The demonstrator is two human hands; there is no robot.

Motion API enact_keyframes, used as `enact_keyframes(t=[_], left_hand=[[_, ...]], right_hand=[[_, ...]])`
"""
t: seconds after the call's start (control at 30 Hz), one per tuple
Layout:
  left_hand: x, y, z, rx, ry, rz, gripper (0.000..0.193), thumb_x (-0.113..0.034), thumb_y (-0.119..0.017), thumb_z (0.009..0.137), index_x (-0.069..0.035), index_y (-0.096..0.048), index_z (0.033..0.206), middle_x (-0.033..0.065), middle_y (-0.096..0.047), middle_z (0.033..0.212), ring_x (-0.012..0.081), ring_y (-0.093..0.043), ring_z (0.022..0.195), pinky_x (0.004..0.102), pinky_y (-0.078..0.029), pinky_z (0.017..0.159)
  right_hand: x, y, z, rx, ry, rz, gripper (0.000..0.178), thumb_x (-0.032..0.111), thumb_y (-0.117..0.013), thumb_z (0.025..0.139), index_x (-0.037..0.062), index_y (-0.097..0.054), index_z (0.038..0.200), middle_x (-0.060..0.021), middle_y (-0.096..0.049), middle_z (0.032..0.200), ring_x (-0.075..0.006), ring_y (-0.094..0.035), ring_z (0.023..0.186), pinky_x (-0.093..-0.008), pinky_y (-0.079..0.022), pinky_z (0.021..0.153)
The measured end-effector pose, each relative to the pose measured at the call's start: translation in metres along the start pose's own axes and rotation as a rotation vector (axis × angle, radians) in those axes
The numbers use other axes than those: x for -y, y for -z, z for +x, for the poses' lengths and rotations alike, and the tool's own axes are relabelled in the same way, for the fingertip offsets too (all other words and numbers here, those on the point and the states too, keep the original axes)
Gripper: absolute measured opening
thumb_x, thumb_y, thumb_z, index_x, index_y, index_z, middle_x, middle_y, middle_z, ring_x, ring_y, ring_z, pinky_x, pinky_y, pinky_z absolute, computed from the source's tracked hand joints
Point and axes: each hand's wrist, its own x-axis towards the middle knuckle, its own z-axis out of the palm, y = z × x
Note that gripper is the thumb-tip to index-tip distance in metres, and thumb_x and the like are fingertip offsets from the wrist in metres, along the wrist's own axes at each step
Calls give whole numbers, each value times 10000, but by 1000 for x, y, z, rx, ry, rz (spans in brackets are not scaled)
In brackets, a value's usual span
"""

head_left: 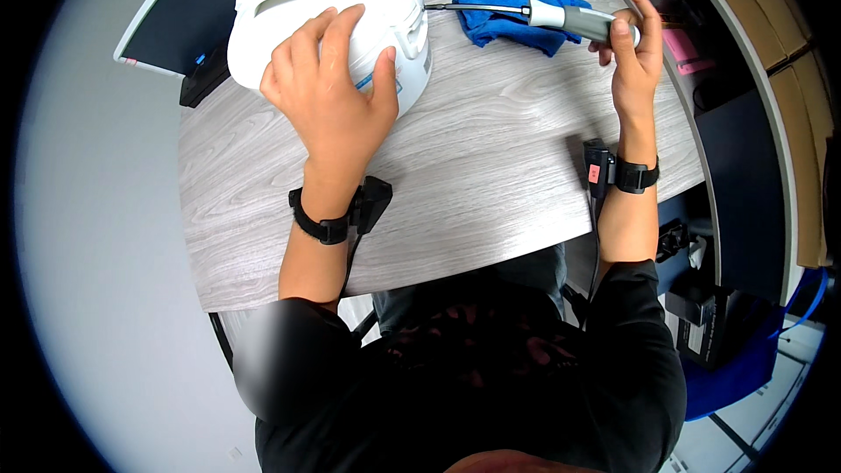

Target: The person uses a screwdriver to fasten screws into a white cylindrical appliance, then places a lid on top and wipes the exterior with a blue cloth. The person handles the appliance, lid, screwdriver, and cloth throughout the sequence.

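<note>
A white, rounded rice cooker (399, 0) with a carrying handle stands at the far left of the table. My left hand (337, 79) lies over its top and near side, fingers curved and thumb spread against the body, bracing it. My right hand (635, 52) pinches the grey and white handle of a screwdriver (574, 19) between thumb and fingers, with the index finger raised. The long shaft points left, and its tip reaches the right side of the rice cooker. Whether it sits in a screw is too small to tell. A crumpled blue cloth (508, 24) lies beneath the shaft.
The grey wood-grain table (473, 166) has a curved near edge before my body. A dark panel with a white rim (140, 22) stands behind left. Shelves (745, 184) with a pink item (685, 51) and cardboard boxes (793, 96) line the right. Wrist straps with black devices and cables hang on both forearms.
</note>
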Motion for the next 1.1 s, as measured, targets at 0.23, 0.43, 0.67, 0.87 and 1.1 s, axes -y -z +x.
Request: enact_keyframes(t=[0.23, 0.43, 0.67, 0.87, 1.1], left_hand=[[0, 1, 0, 19, 5, 11, 481, -312, -763, 790, -132, -660, 1224, 95, -626, 1224, 278, -514, 1135, 452, -291, 973], [0, 1, -1, 6, -1, 18, 491, -317, -763, 786, -131, -662, 1230, 102, -625, 1225, 281, -511, 1137, 453, -291, 973], [0, 2, -1, 14, -1, 8, 491, -316, -761, 788, -132, -663, 1232, 100, -625, 1228, 280, -509, 1142, 456, -291, 976], [0, 2, -1, 26, -3, 3, 500, -313, -765, 785, -131, -660, 1240, 104, -621, 1235, 279, -505, 1153, 456, -287, 981], [0, 3, -1, 32, -6, 7, 504, -308, -761, 789, -130, -655, 1248, 108, -618, 1240, 282, -504, 1159, 457, -286, 986]], right_hand=[[-1, 0, 1, 80, -7, 59, 509, 339, -570, 1015, 75, -485, 1442, -68, -630, 965, -141, -667, 786, -263, -547, 599], [1, -3, 1, 34, 37, 99, 494, 206, -650, 968, 65, -495, 1415, -77, -642, 940, -137, -675, 755, -268, -568, 611], [-5, 12, 1, 118, -197, 103, 510, 302, -646, 980, 55, -507, 1404, -60, -644, 912, -129, -667, 714, -257, -555, 603], [0, -2, -2, 56, 23, 110, 550, 276, -590, 986, 73, -434, 1473, -97, -623, 1044, -175, -684, 854, -283, -589, 713], [7, 9, 1, 126, -146, -23, 622, 226, -604, 981, 29, -335, 1506, -100, -636, 1036, -177, -685, 811, -322, -599, 698]])
